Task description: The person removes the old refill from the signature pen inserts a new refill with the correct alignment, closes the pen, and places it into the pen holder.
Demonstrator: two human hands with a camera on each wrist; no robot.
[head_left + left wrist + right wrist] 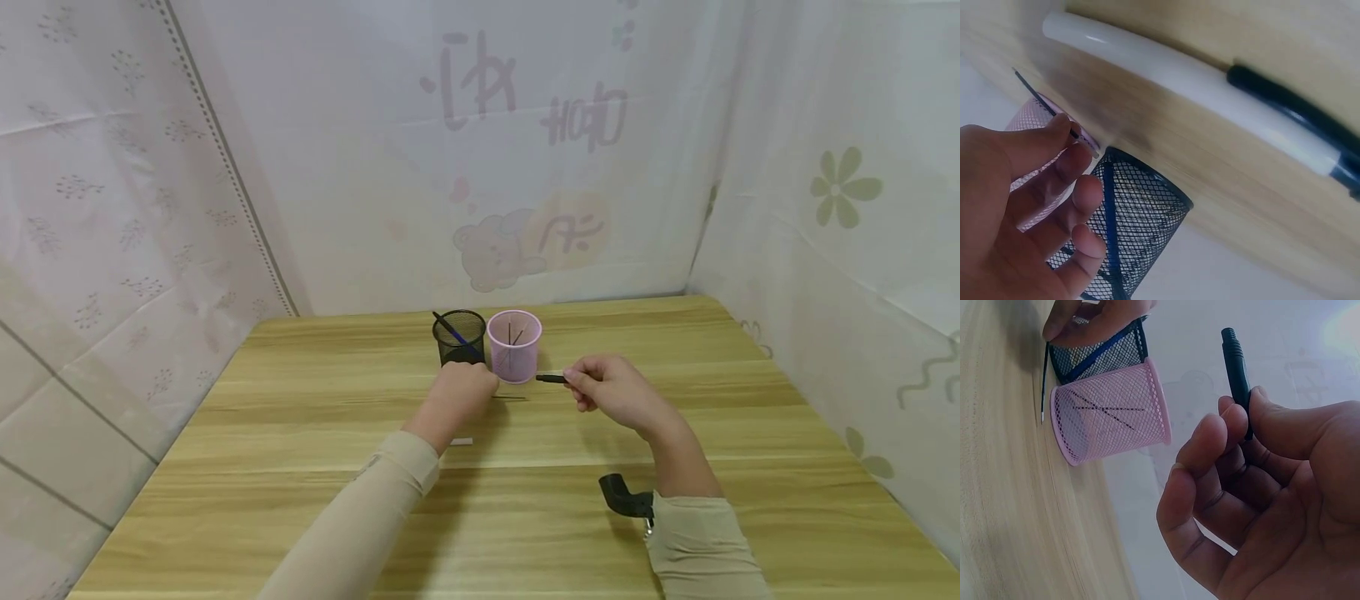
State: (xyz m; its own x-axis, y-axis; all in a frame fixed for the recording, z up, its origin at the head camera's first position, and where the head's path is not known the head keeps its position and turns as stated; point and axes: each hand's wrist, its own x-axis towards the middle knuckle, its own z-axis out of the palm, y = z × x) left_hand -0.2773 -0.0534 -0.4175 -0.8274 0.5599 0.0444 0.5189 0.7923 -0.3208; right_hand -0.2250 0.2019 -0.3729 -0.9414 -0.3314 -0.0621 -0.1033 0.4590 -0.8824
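Note:
My left hand [463,393] pinches a thin dark pen refill [1038,100] between thumb and index finger, low in front of the black mesh pen cup [459,342]. A blue pen [453,330] leans inside that cup. Beside it stands a pink mesh pen cup [1113,419] with several thin dark refills [1107,409] in it. To the right of the pink cup, my right hand [611,390] pinches a short black pen barrel [1235,369], its ridged, narrower end sticking out past the fingers. The two held pieces are apart, pointing roughly toward each other in the head view.
A white pen-like tube [1141,65] lies on the wooden table [525,533], partly behind my left wrist in the head view; a black piece [1297,109] lies alongside it. A black mount [626,498] juts from my right wrist. Printed curtains [360,208] hang around the table.

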